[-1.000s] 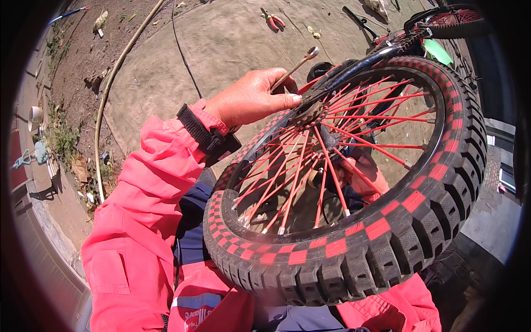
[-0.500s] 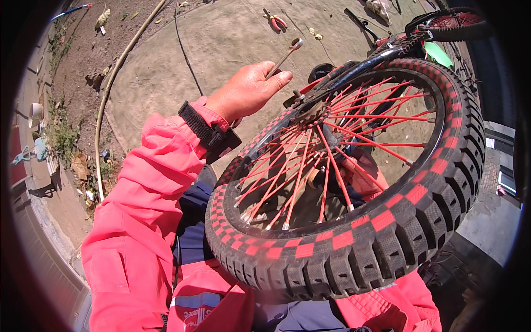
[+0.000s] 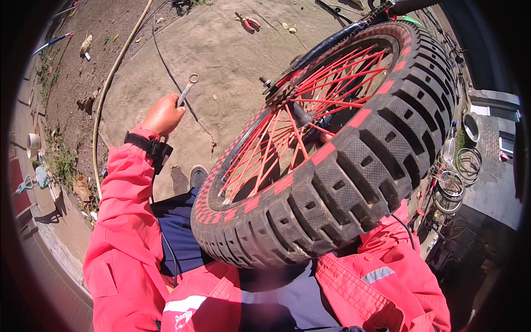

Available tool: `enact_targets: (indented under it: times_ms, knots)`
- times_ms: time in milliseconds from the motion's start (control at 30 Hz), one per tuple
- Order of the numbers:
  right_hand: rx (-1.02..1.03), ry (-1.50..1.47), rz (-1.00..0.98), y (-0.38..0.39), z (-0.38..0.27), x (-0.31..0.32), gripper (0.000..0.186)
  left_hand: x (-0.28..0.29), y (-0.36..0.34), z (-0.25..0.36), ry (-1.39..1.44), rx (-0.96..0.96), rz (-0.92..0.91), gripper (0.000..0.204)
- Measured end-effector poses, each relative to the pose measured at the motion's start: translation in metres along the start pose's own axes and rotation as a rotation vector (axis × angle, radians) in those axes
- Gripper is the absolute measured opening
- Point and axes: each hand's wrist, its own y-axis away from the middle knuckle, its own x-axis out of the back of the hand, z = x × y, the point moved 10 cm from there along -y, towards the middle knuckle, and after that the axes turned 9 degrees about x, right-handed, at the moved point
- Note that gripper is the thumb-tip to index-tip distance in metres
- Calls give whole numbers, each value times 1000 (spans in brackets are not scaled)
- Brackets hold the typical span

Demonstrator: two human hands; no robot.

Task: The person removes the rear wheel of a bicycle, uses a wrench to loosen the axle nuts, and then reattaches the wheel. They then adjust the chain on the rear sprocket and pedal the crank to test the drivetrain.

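My left hand (image 3: 163, 115) is closed around a ring-ended wrench (image 3: 188, 90), its ring pointing up and away from me. The hand is to the left of the bicycle wheel (image 3: 354, 193), apart from it. The wheel has a knobby black tyre with red checks and red spokes, and it leans tilted over my lap. At its hub are a sprocket (image 3: 279, 95) and an axle end with a nut (image 3: 265, 82). The black bicycle frame (image 3: 338, 44) runs away beyond the wheel. Only a bit of my right hand (image 3: 327, 134) shows between the spokes; the wheel hides its fingers.
Red-handled pliers (image 3: 248, 22) lie on the concrete (image 3: 221, 61) ahead. A pale hose (image 3: 118, 62) and a thin dark cord (image 3: 172, 77) run along the left. Wheel rims (image 3: 451, 187) and a pale bucket (image 3: 471, 127) are at the right. My shoe (image 3: 198, 177) is beside the tyre.
My left hand has moved left, away from the hub, with the wrench still in it. The wheel has tipped, showing more tread, and sits higher in view. Less of my right hand shows through the spokes.
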Motion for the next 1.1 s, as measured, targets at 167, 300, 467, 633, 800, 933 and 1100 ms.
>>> enact_targets:
  times_ms: [167, 300, 467, 633, 800, 933, 1100]
  knots:
    - [122, -25, 53, 1, -20, -26, 34, 29, 14, -21, 121, -32, 163, 45]
    - [35, 80, -41, -17, -20, -31, 29, 57, 60, 3, 587, -103, 118, 44]
    - [70, -11, -58, -13, -16, -25, 33, 92, 136, 72, 761, -220, 56, 41]
    - [53, -70, -91, -27, -4, -27, 32, 109, 202, 124, 929, -271, 48, 51]
    - [47, -49, -33, -29, -4, -25, 30, 107, 256, 183, 910, -406, 52, 60]
    - [93, 0, 1, -26, -9, -24, 28, 96, 265, 197, 941, -402, 56, 65]
    - [180, 101, -4, -26, -16, -25, 27, 87, 265, 199, 930, -434, -36, 66]
